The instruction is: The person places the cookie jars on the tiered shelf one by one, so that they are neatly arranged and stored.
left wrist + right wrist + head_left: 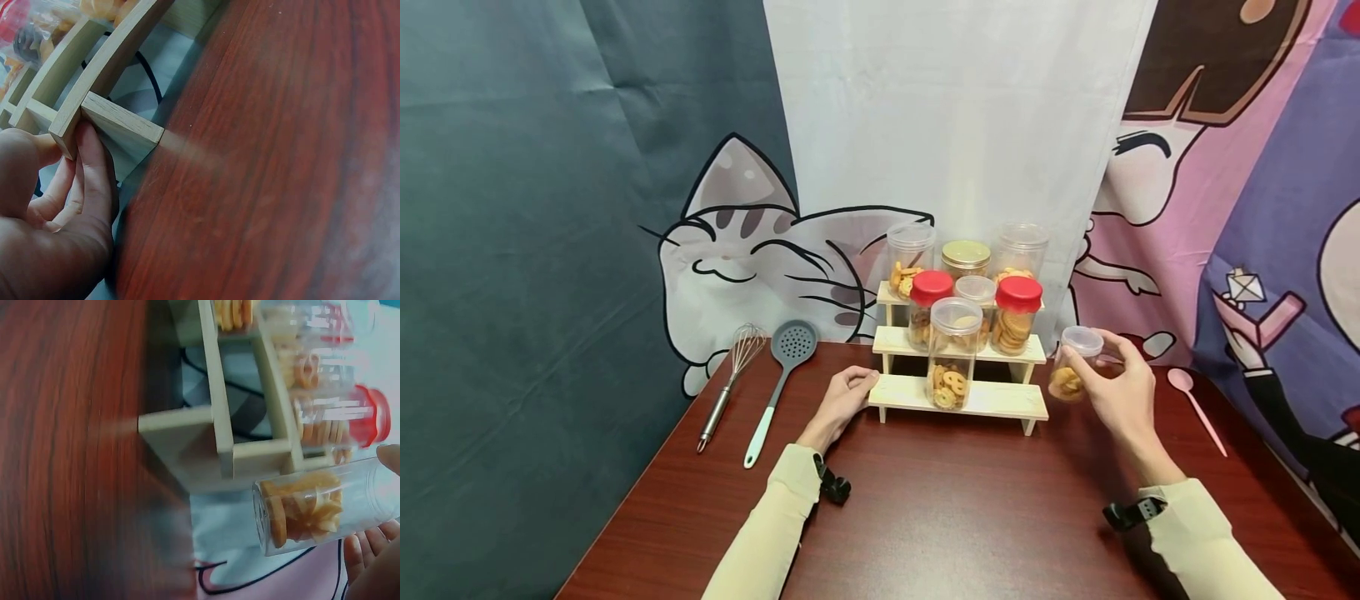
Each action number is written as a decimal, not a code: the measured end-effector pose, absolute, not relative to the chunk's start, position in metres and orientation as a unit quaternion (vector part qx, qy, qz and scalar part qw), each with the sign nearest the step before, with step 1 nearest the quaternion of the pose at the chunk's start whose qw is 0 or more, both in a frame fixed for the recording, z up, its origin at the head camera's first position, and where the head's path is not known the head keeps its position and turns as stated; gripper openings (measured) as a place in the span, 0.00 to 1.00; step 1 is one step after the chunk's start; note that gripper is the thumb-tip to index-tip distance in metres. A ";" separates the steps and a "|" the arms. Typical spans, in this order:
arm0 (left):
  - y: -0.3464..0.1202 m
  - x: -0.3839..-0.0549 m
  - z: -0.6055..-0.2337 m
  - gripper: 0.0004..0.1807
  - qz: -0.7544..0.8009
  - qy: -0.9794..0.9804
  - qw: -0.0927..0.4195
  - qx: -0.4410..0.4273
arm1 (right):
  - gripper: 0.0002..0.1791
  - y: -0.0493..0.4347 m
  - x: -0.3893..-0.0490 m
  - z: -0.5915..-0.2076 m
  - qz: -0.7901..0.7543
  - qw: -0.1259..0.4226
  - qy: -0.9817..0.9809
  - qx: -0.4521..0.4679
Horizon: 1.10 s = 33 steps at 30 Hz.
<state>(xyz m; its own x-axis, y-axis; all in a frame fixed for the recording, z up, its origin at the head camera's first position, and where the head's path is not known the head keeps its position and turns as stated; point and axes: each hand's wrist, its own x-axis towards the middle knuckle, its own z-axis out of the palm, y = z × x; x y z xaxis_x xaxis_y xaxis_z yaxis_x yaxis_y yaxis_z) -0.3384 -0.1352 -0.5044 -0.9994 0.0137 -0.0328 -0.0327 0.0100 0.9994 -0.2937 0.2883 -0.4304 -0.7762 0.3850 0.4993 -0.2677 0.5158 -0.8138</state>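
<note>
A three-step pale wooden rack [1003,402] stands at the back of the table. My left hand [841,402] pinches the left end of its lowest step between thumb and fingers, as the left wrist view shows at the board's end [72,122]. Beside the rack's right end, my right hand [1123,393] grips a clear lidded jar [1066,382] near its top. Cookies [303,506] lie at the bottom of that jar, which hangs above the table. Another clear jar of cookies [951,367] is on the lowest step, near its middle.
Red-lidded jars [932,287] and a clear-lidded one [976,290] fill the middle step; more jars, one gold-lidded [966,254], stand on top. A whisk [730,387] and a slotted skimmer [782,367] lie left, a pink spoon [1195,404] right. Printed cloth hangs behind.
</note>
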 end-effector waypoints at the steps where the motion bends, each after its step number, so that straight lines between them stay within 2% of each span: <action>1: -0.135 -0.338 -0.504 0.14 0.703 0.711 0.016 -0.006 | 0.31 0.285 -0.292 -0.429 0.492 0.335 -0.803 -0.028; 17: -0.135 -0.340 -0.504 0.14 0.707 0.707 0.022 -0.005 | 0.32 0.222 -0.290 -0.439 0.542 0.279 -0.791 0.056; 33: -0.136 -0.339 -0.504 0.15 0.704 0.710 0.018 -0.005 | 0.30 0.198 -0.301 -0.443 0.526 0.275 -0.801 0.075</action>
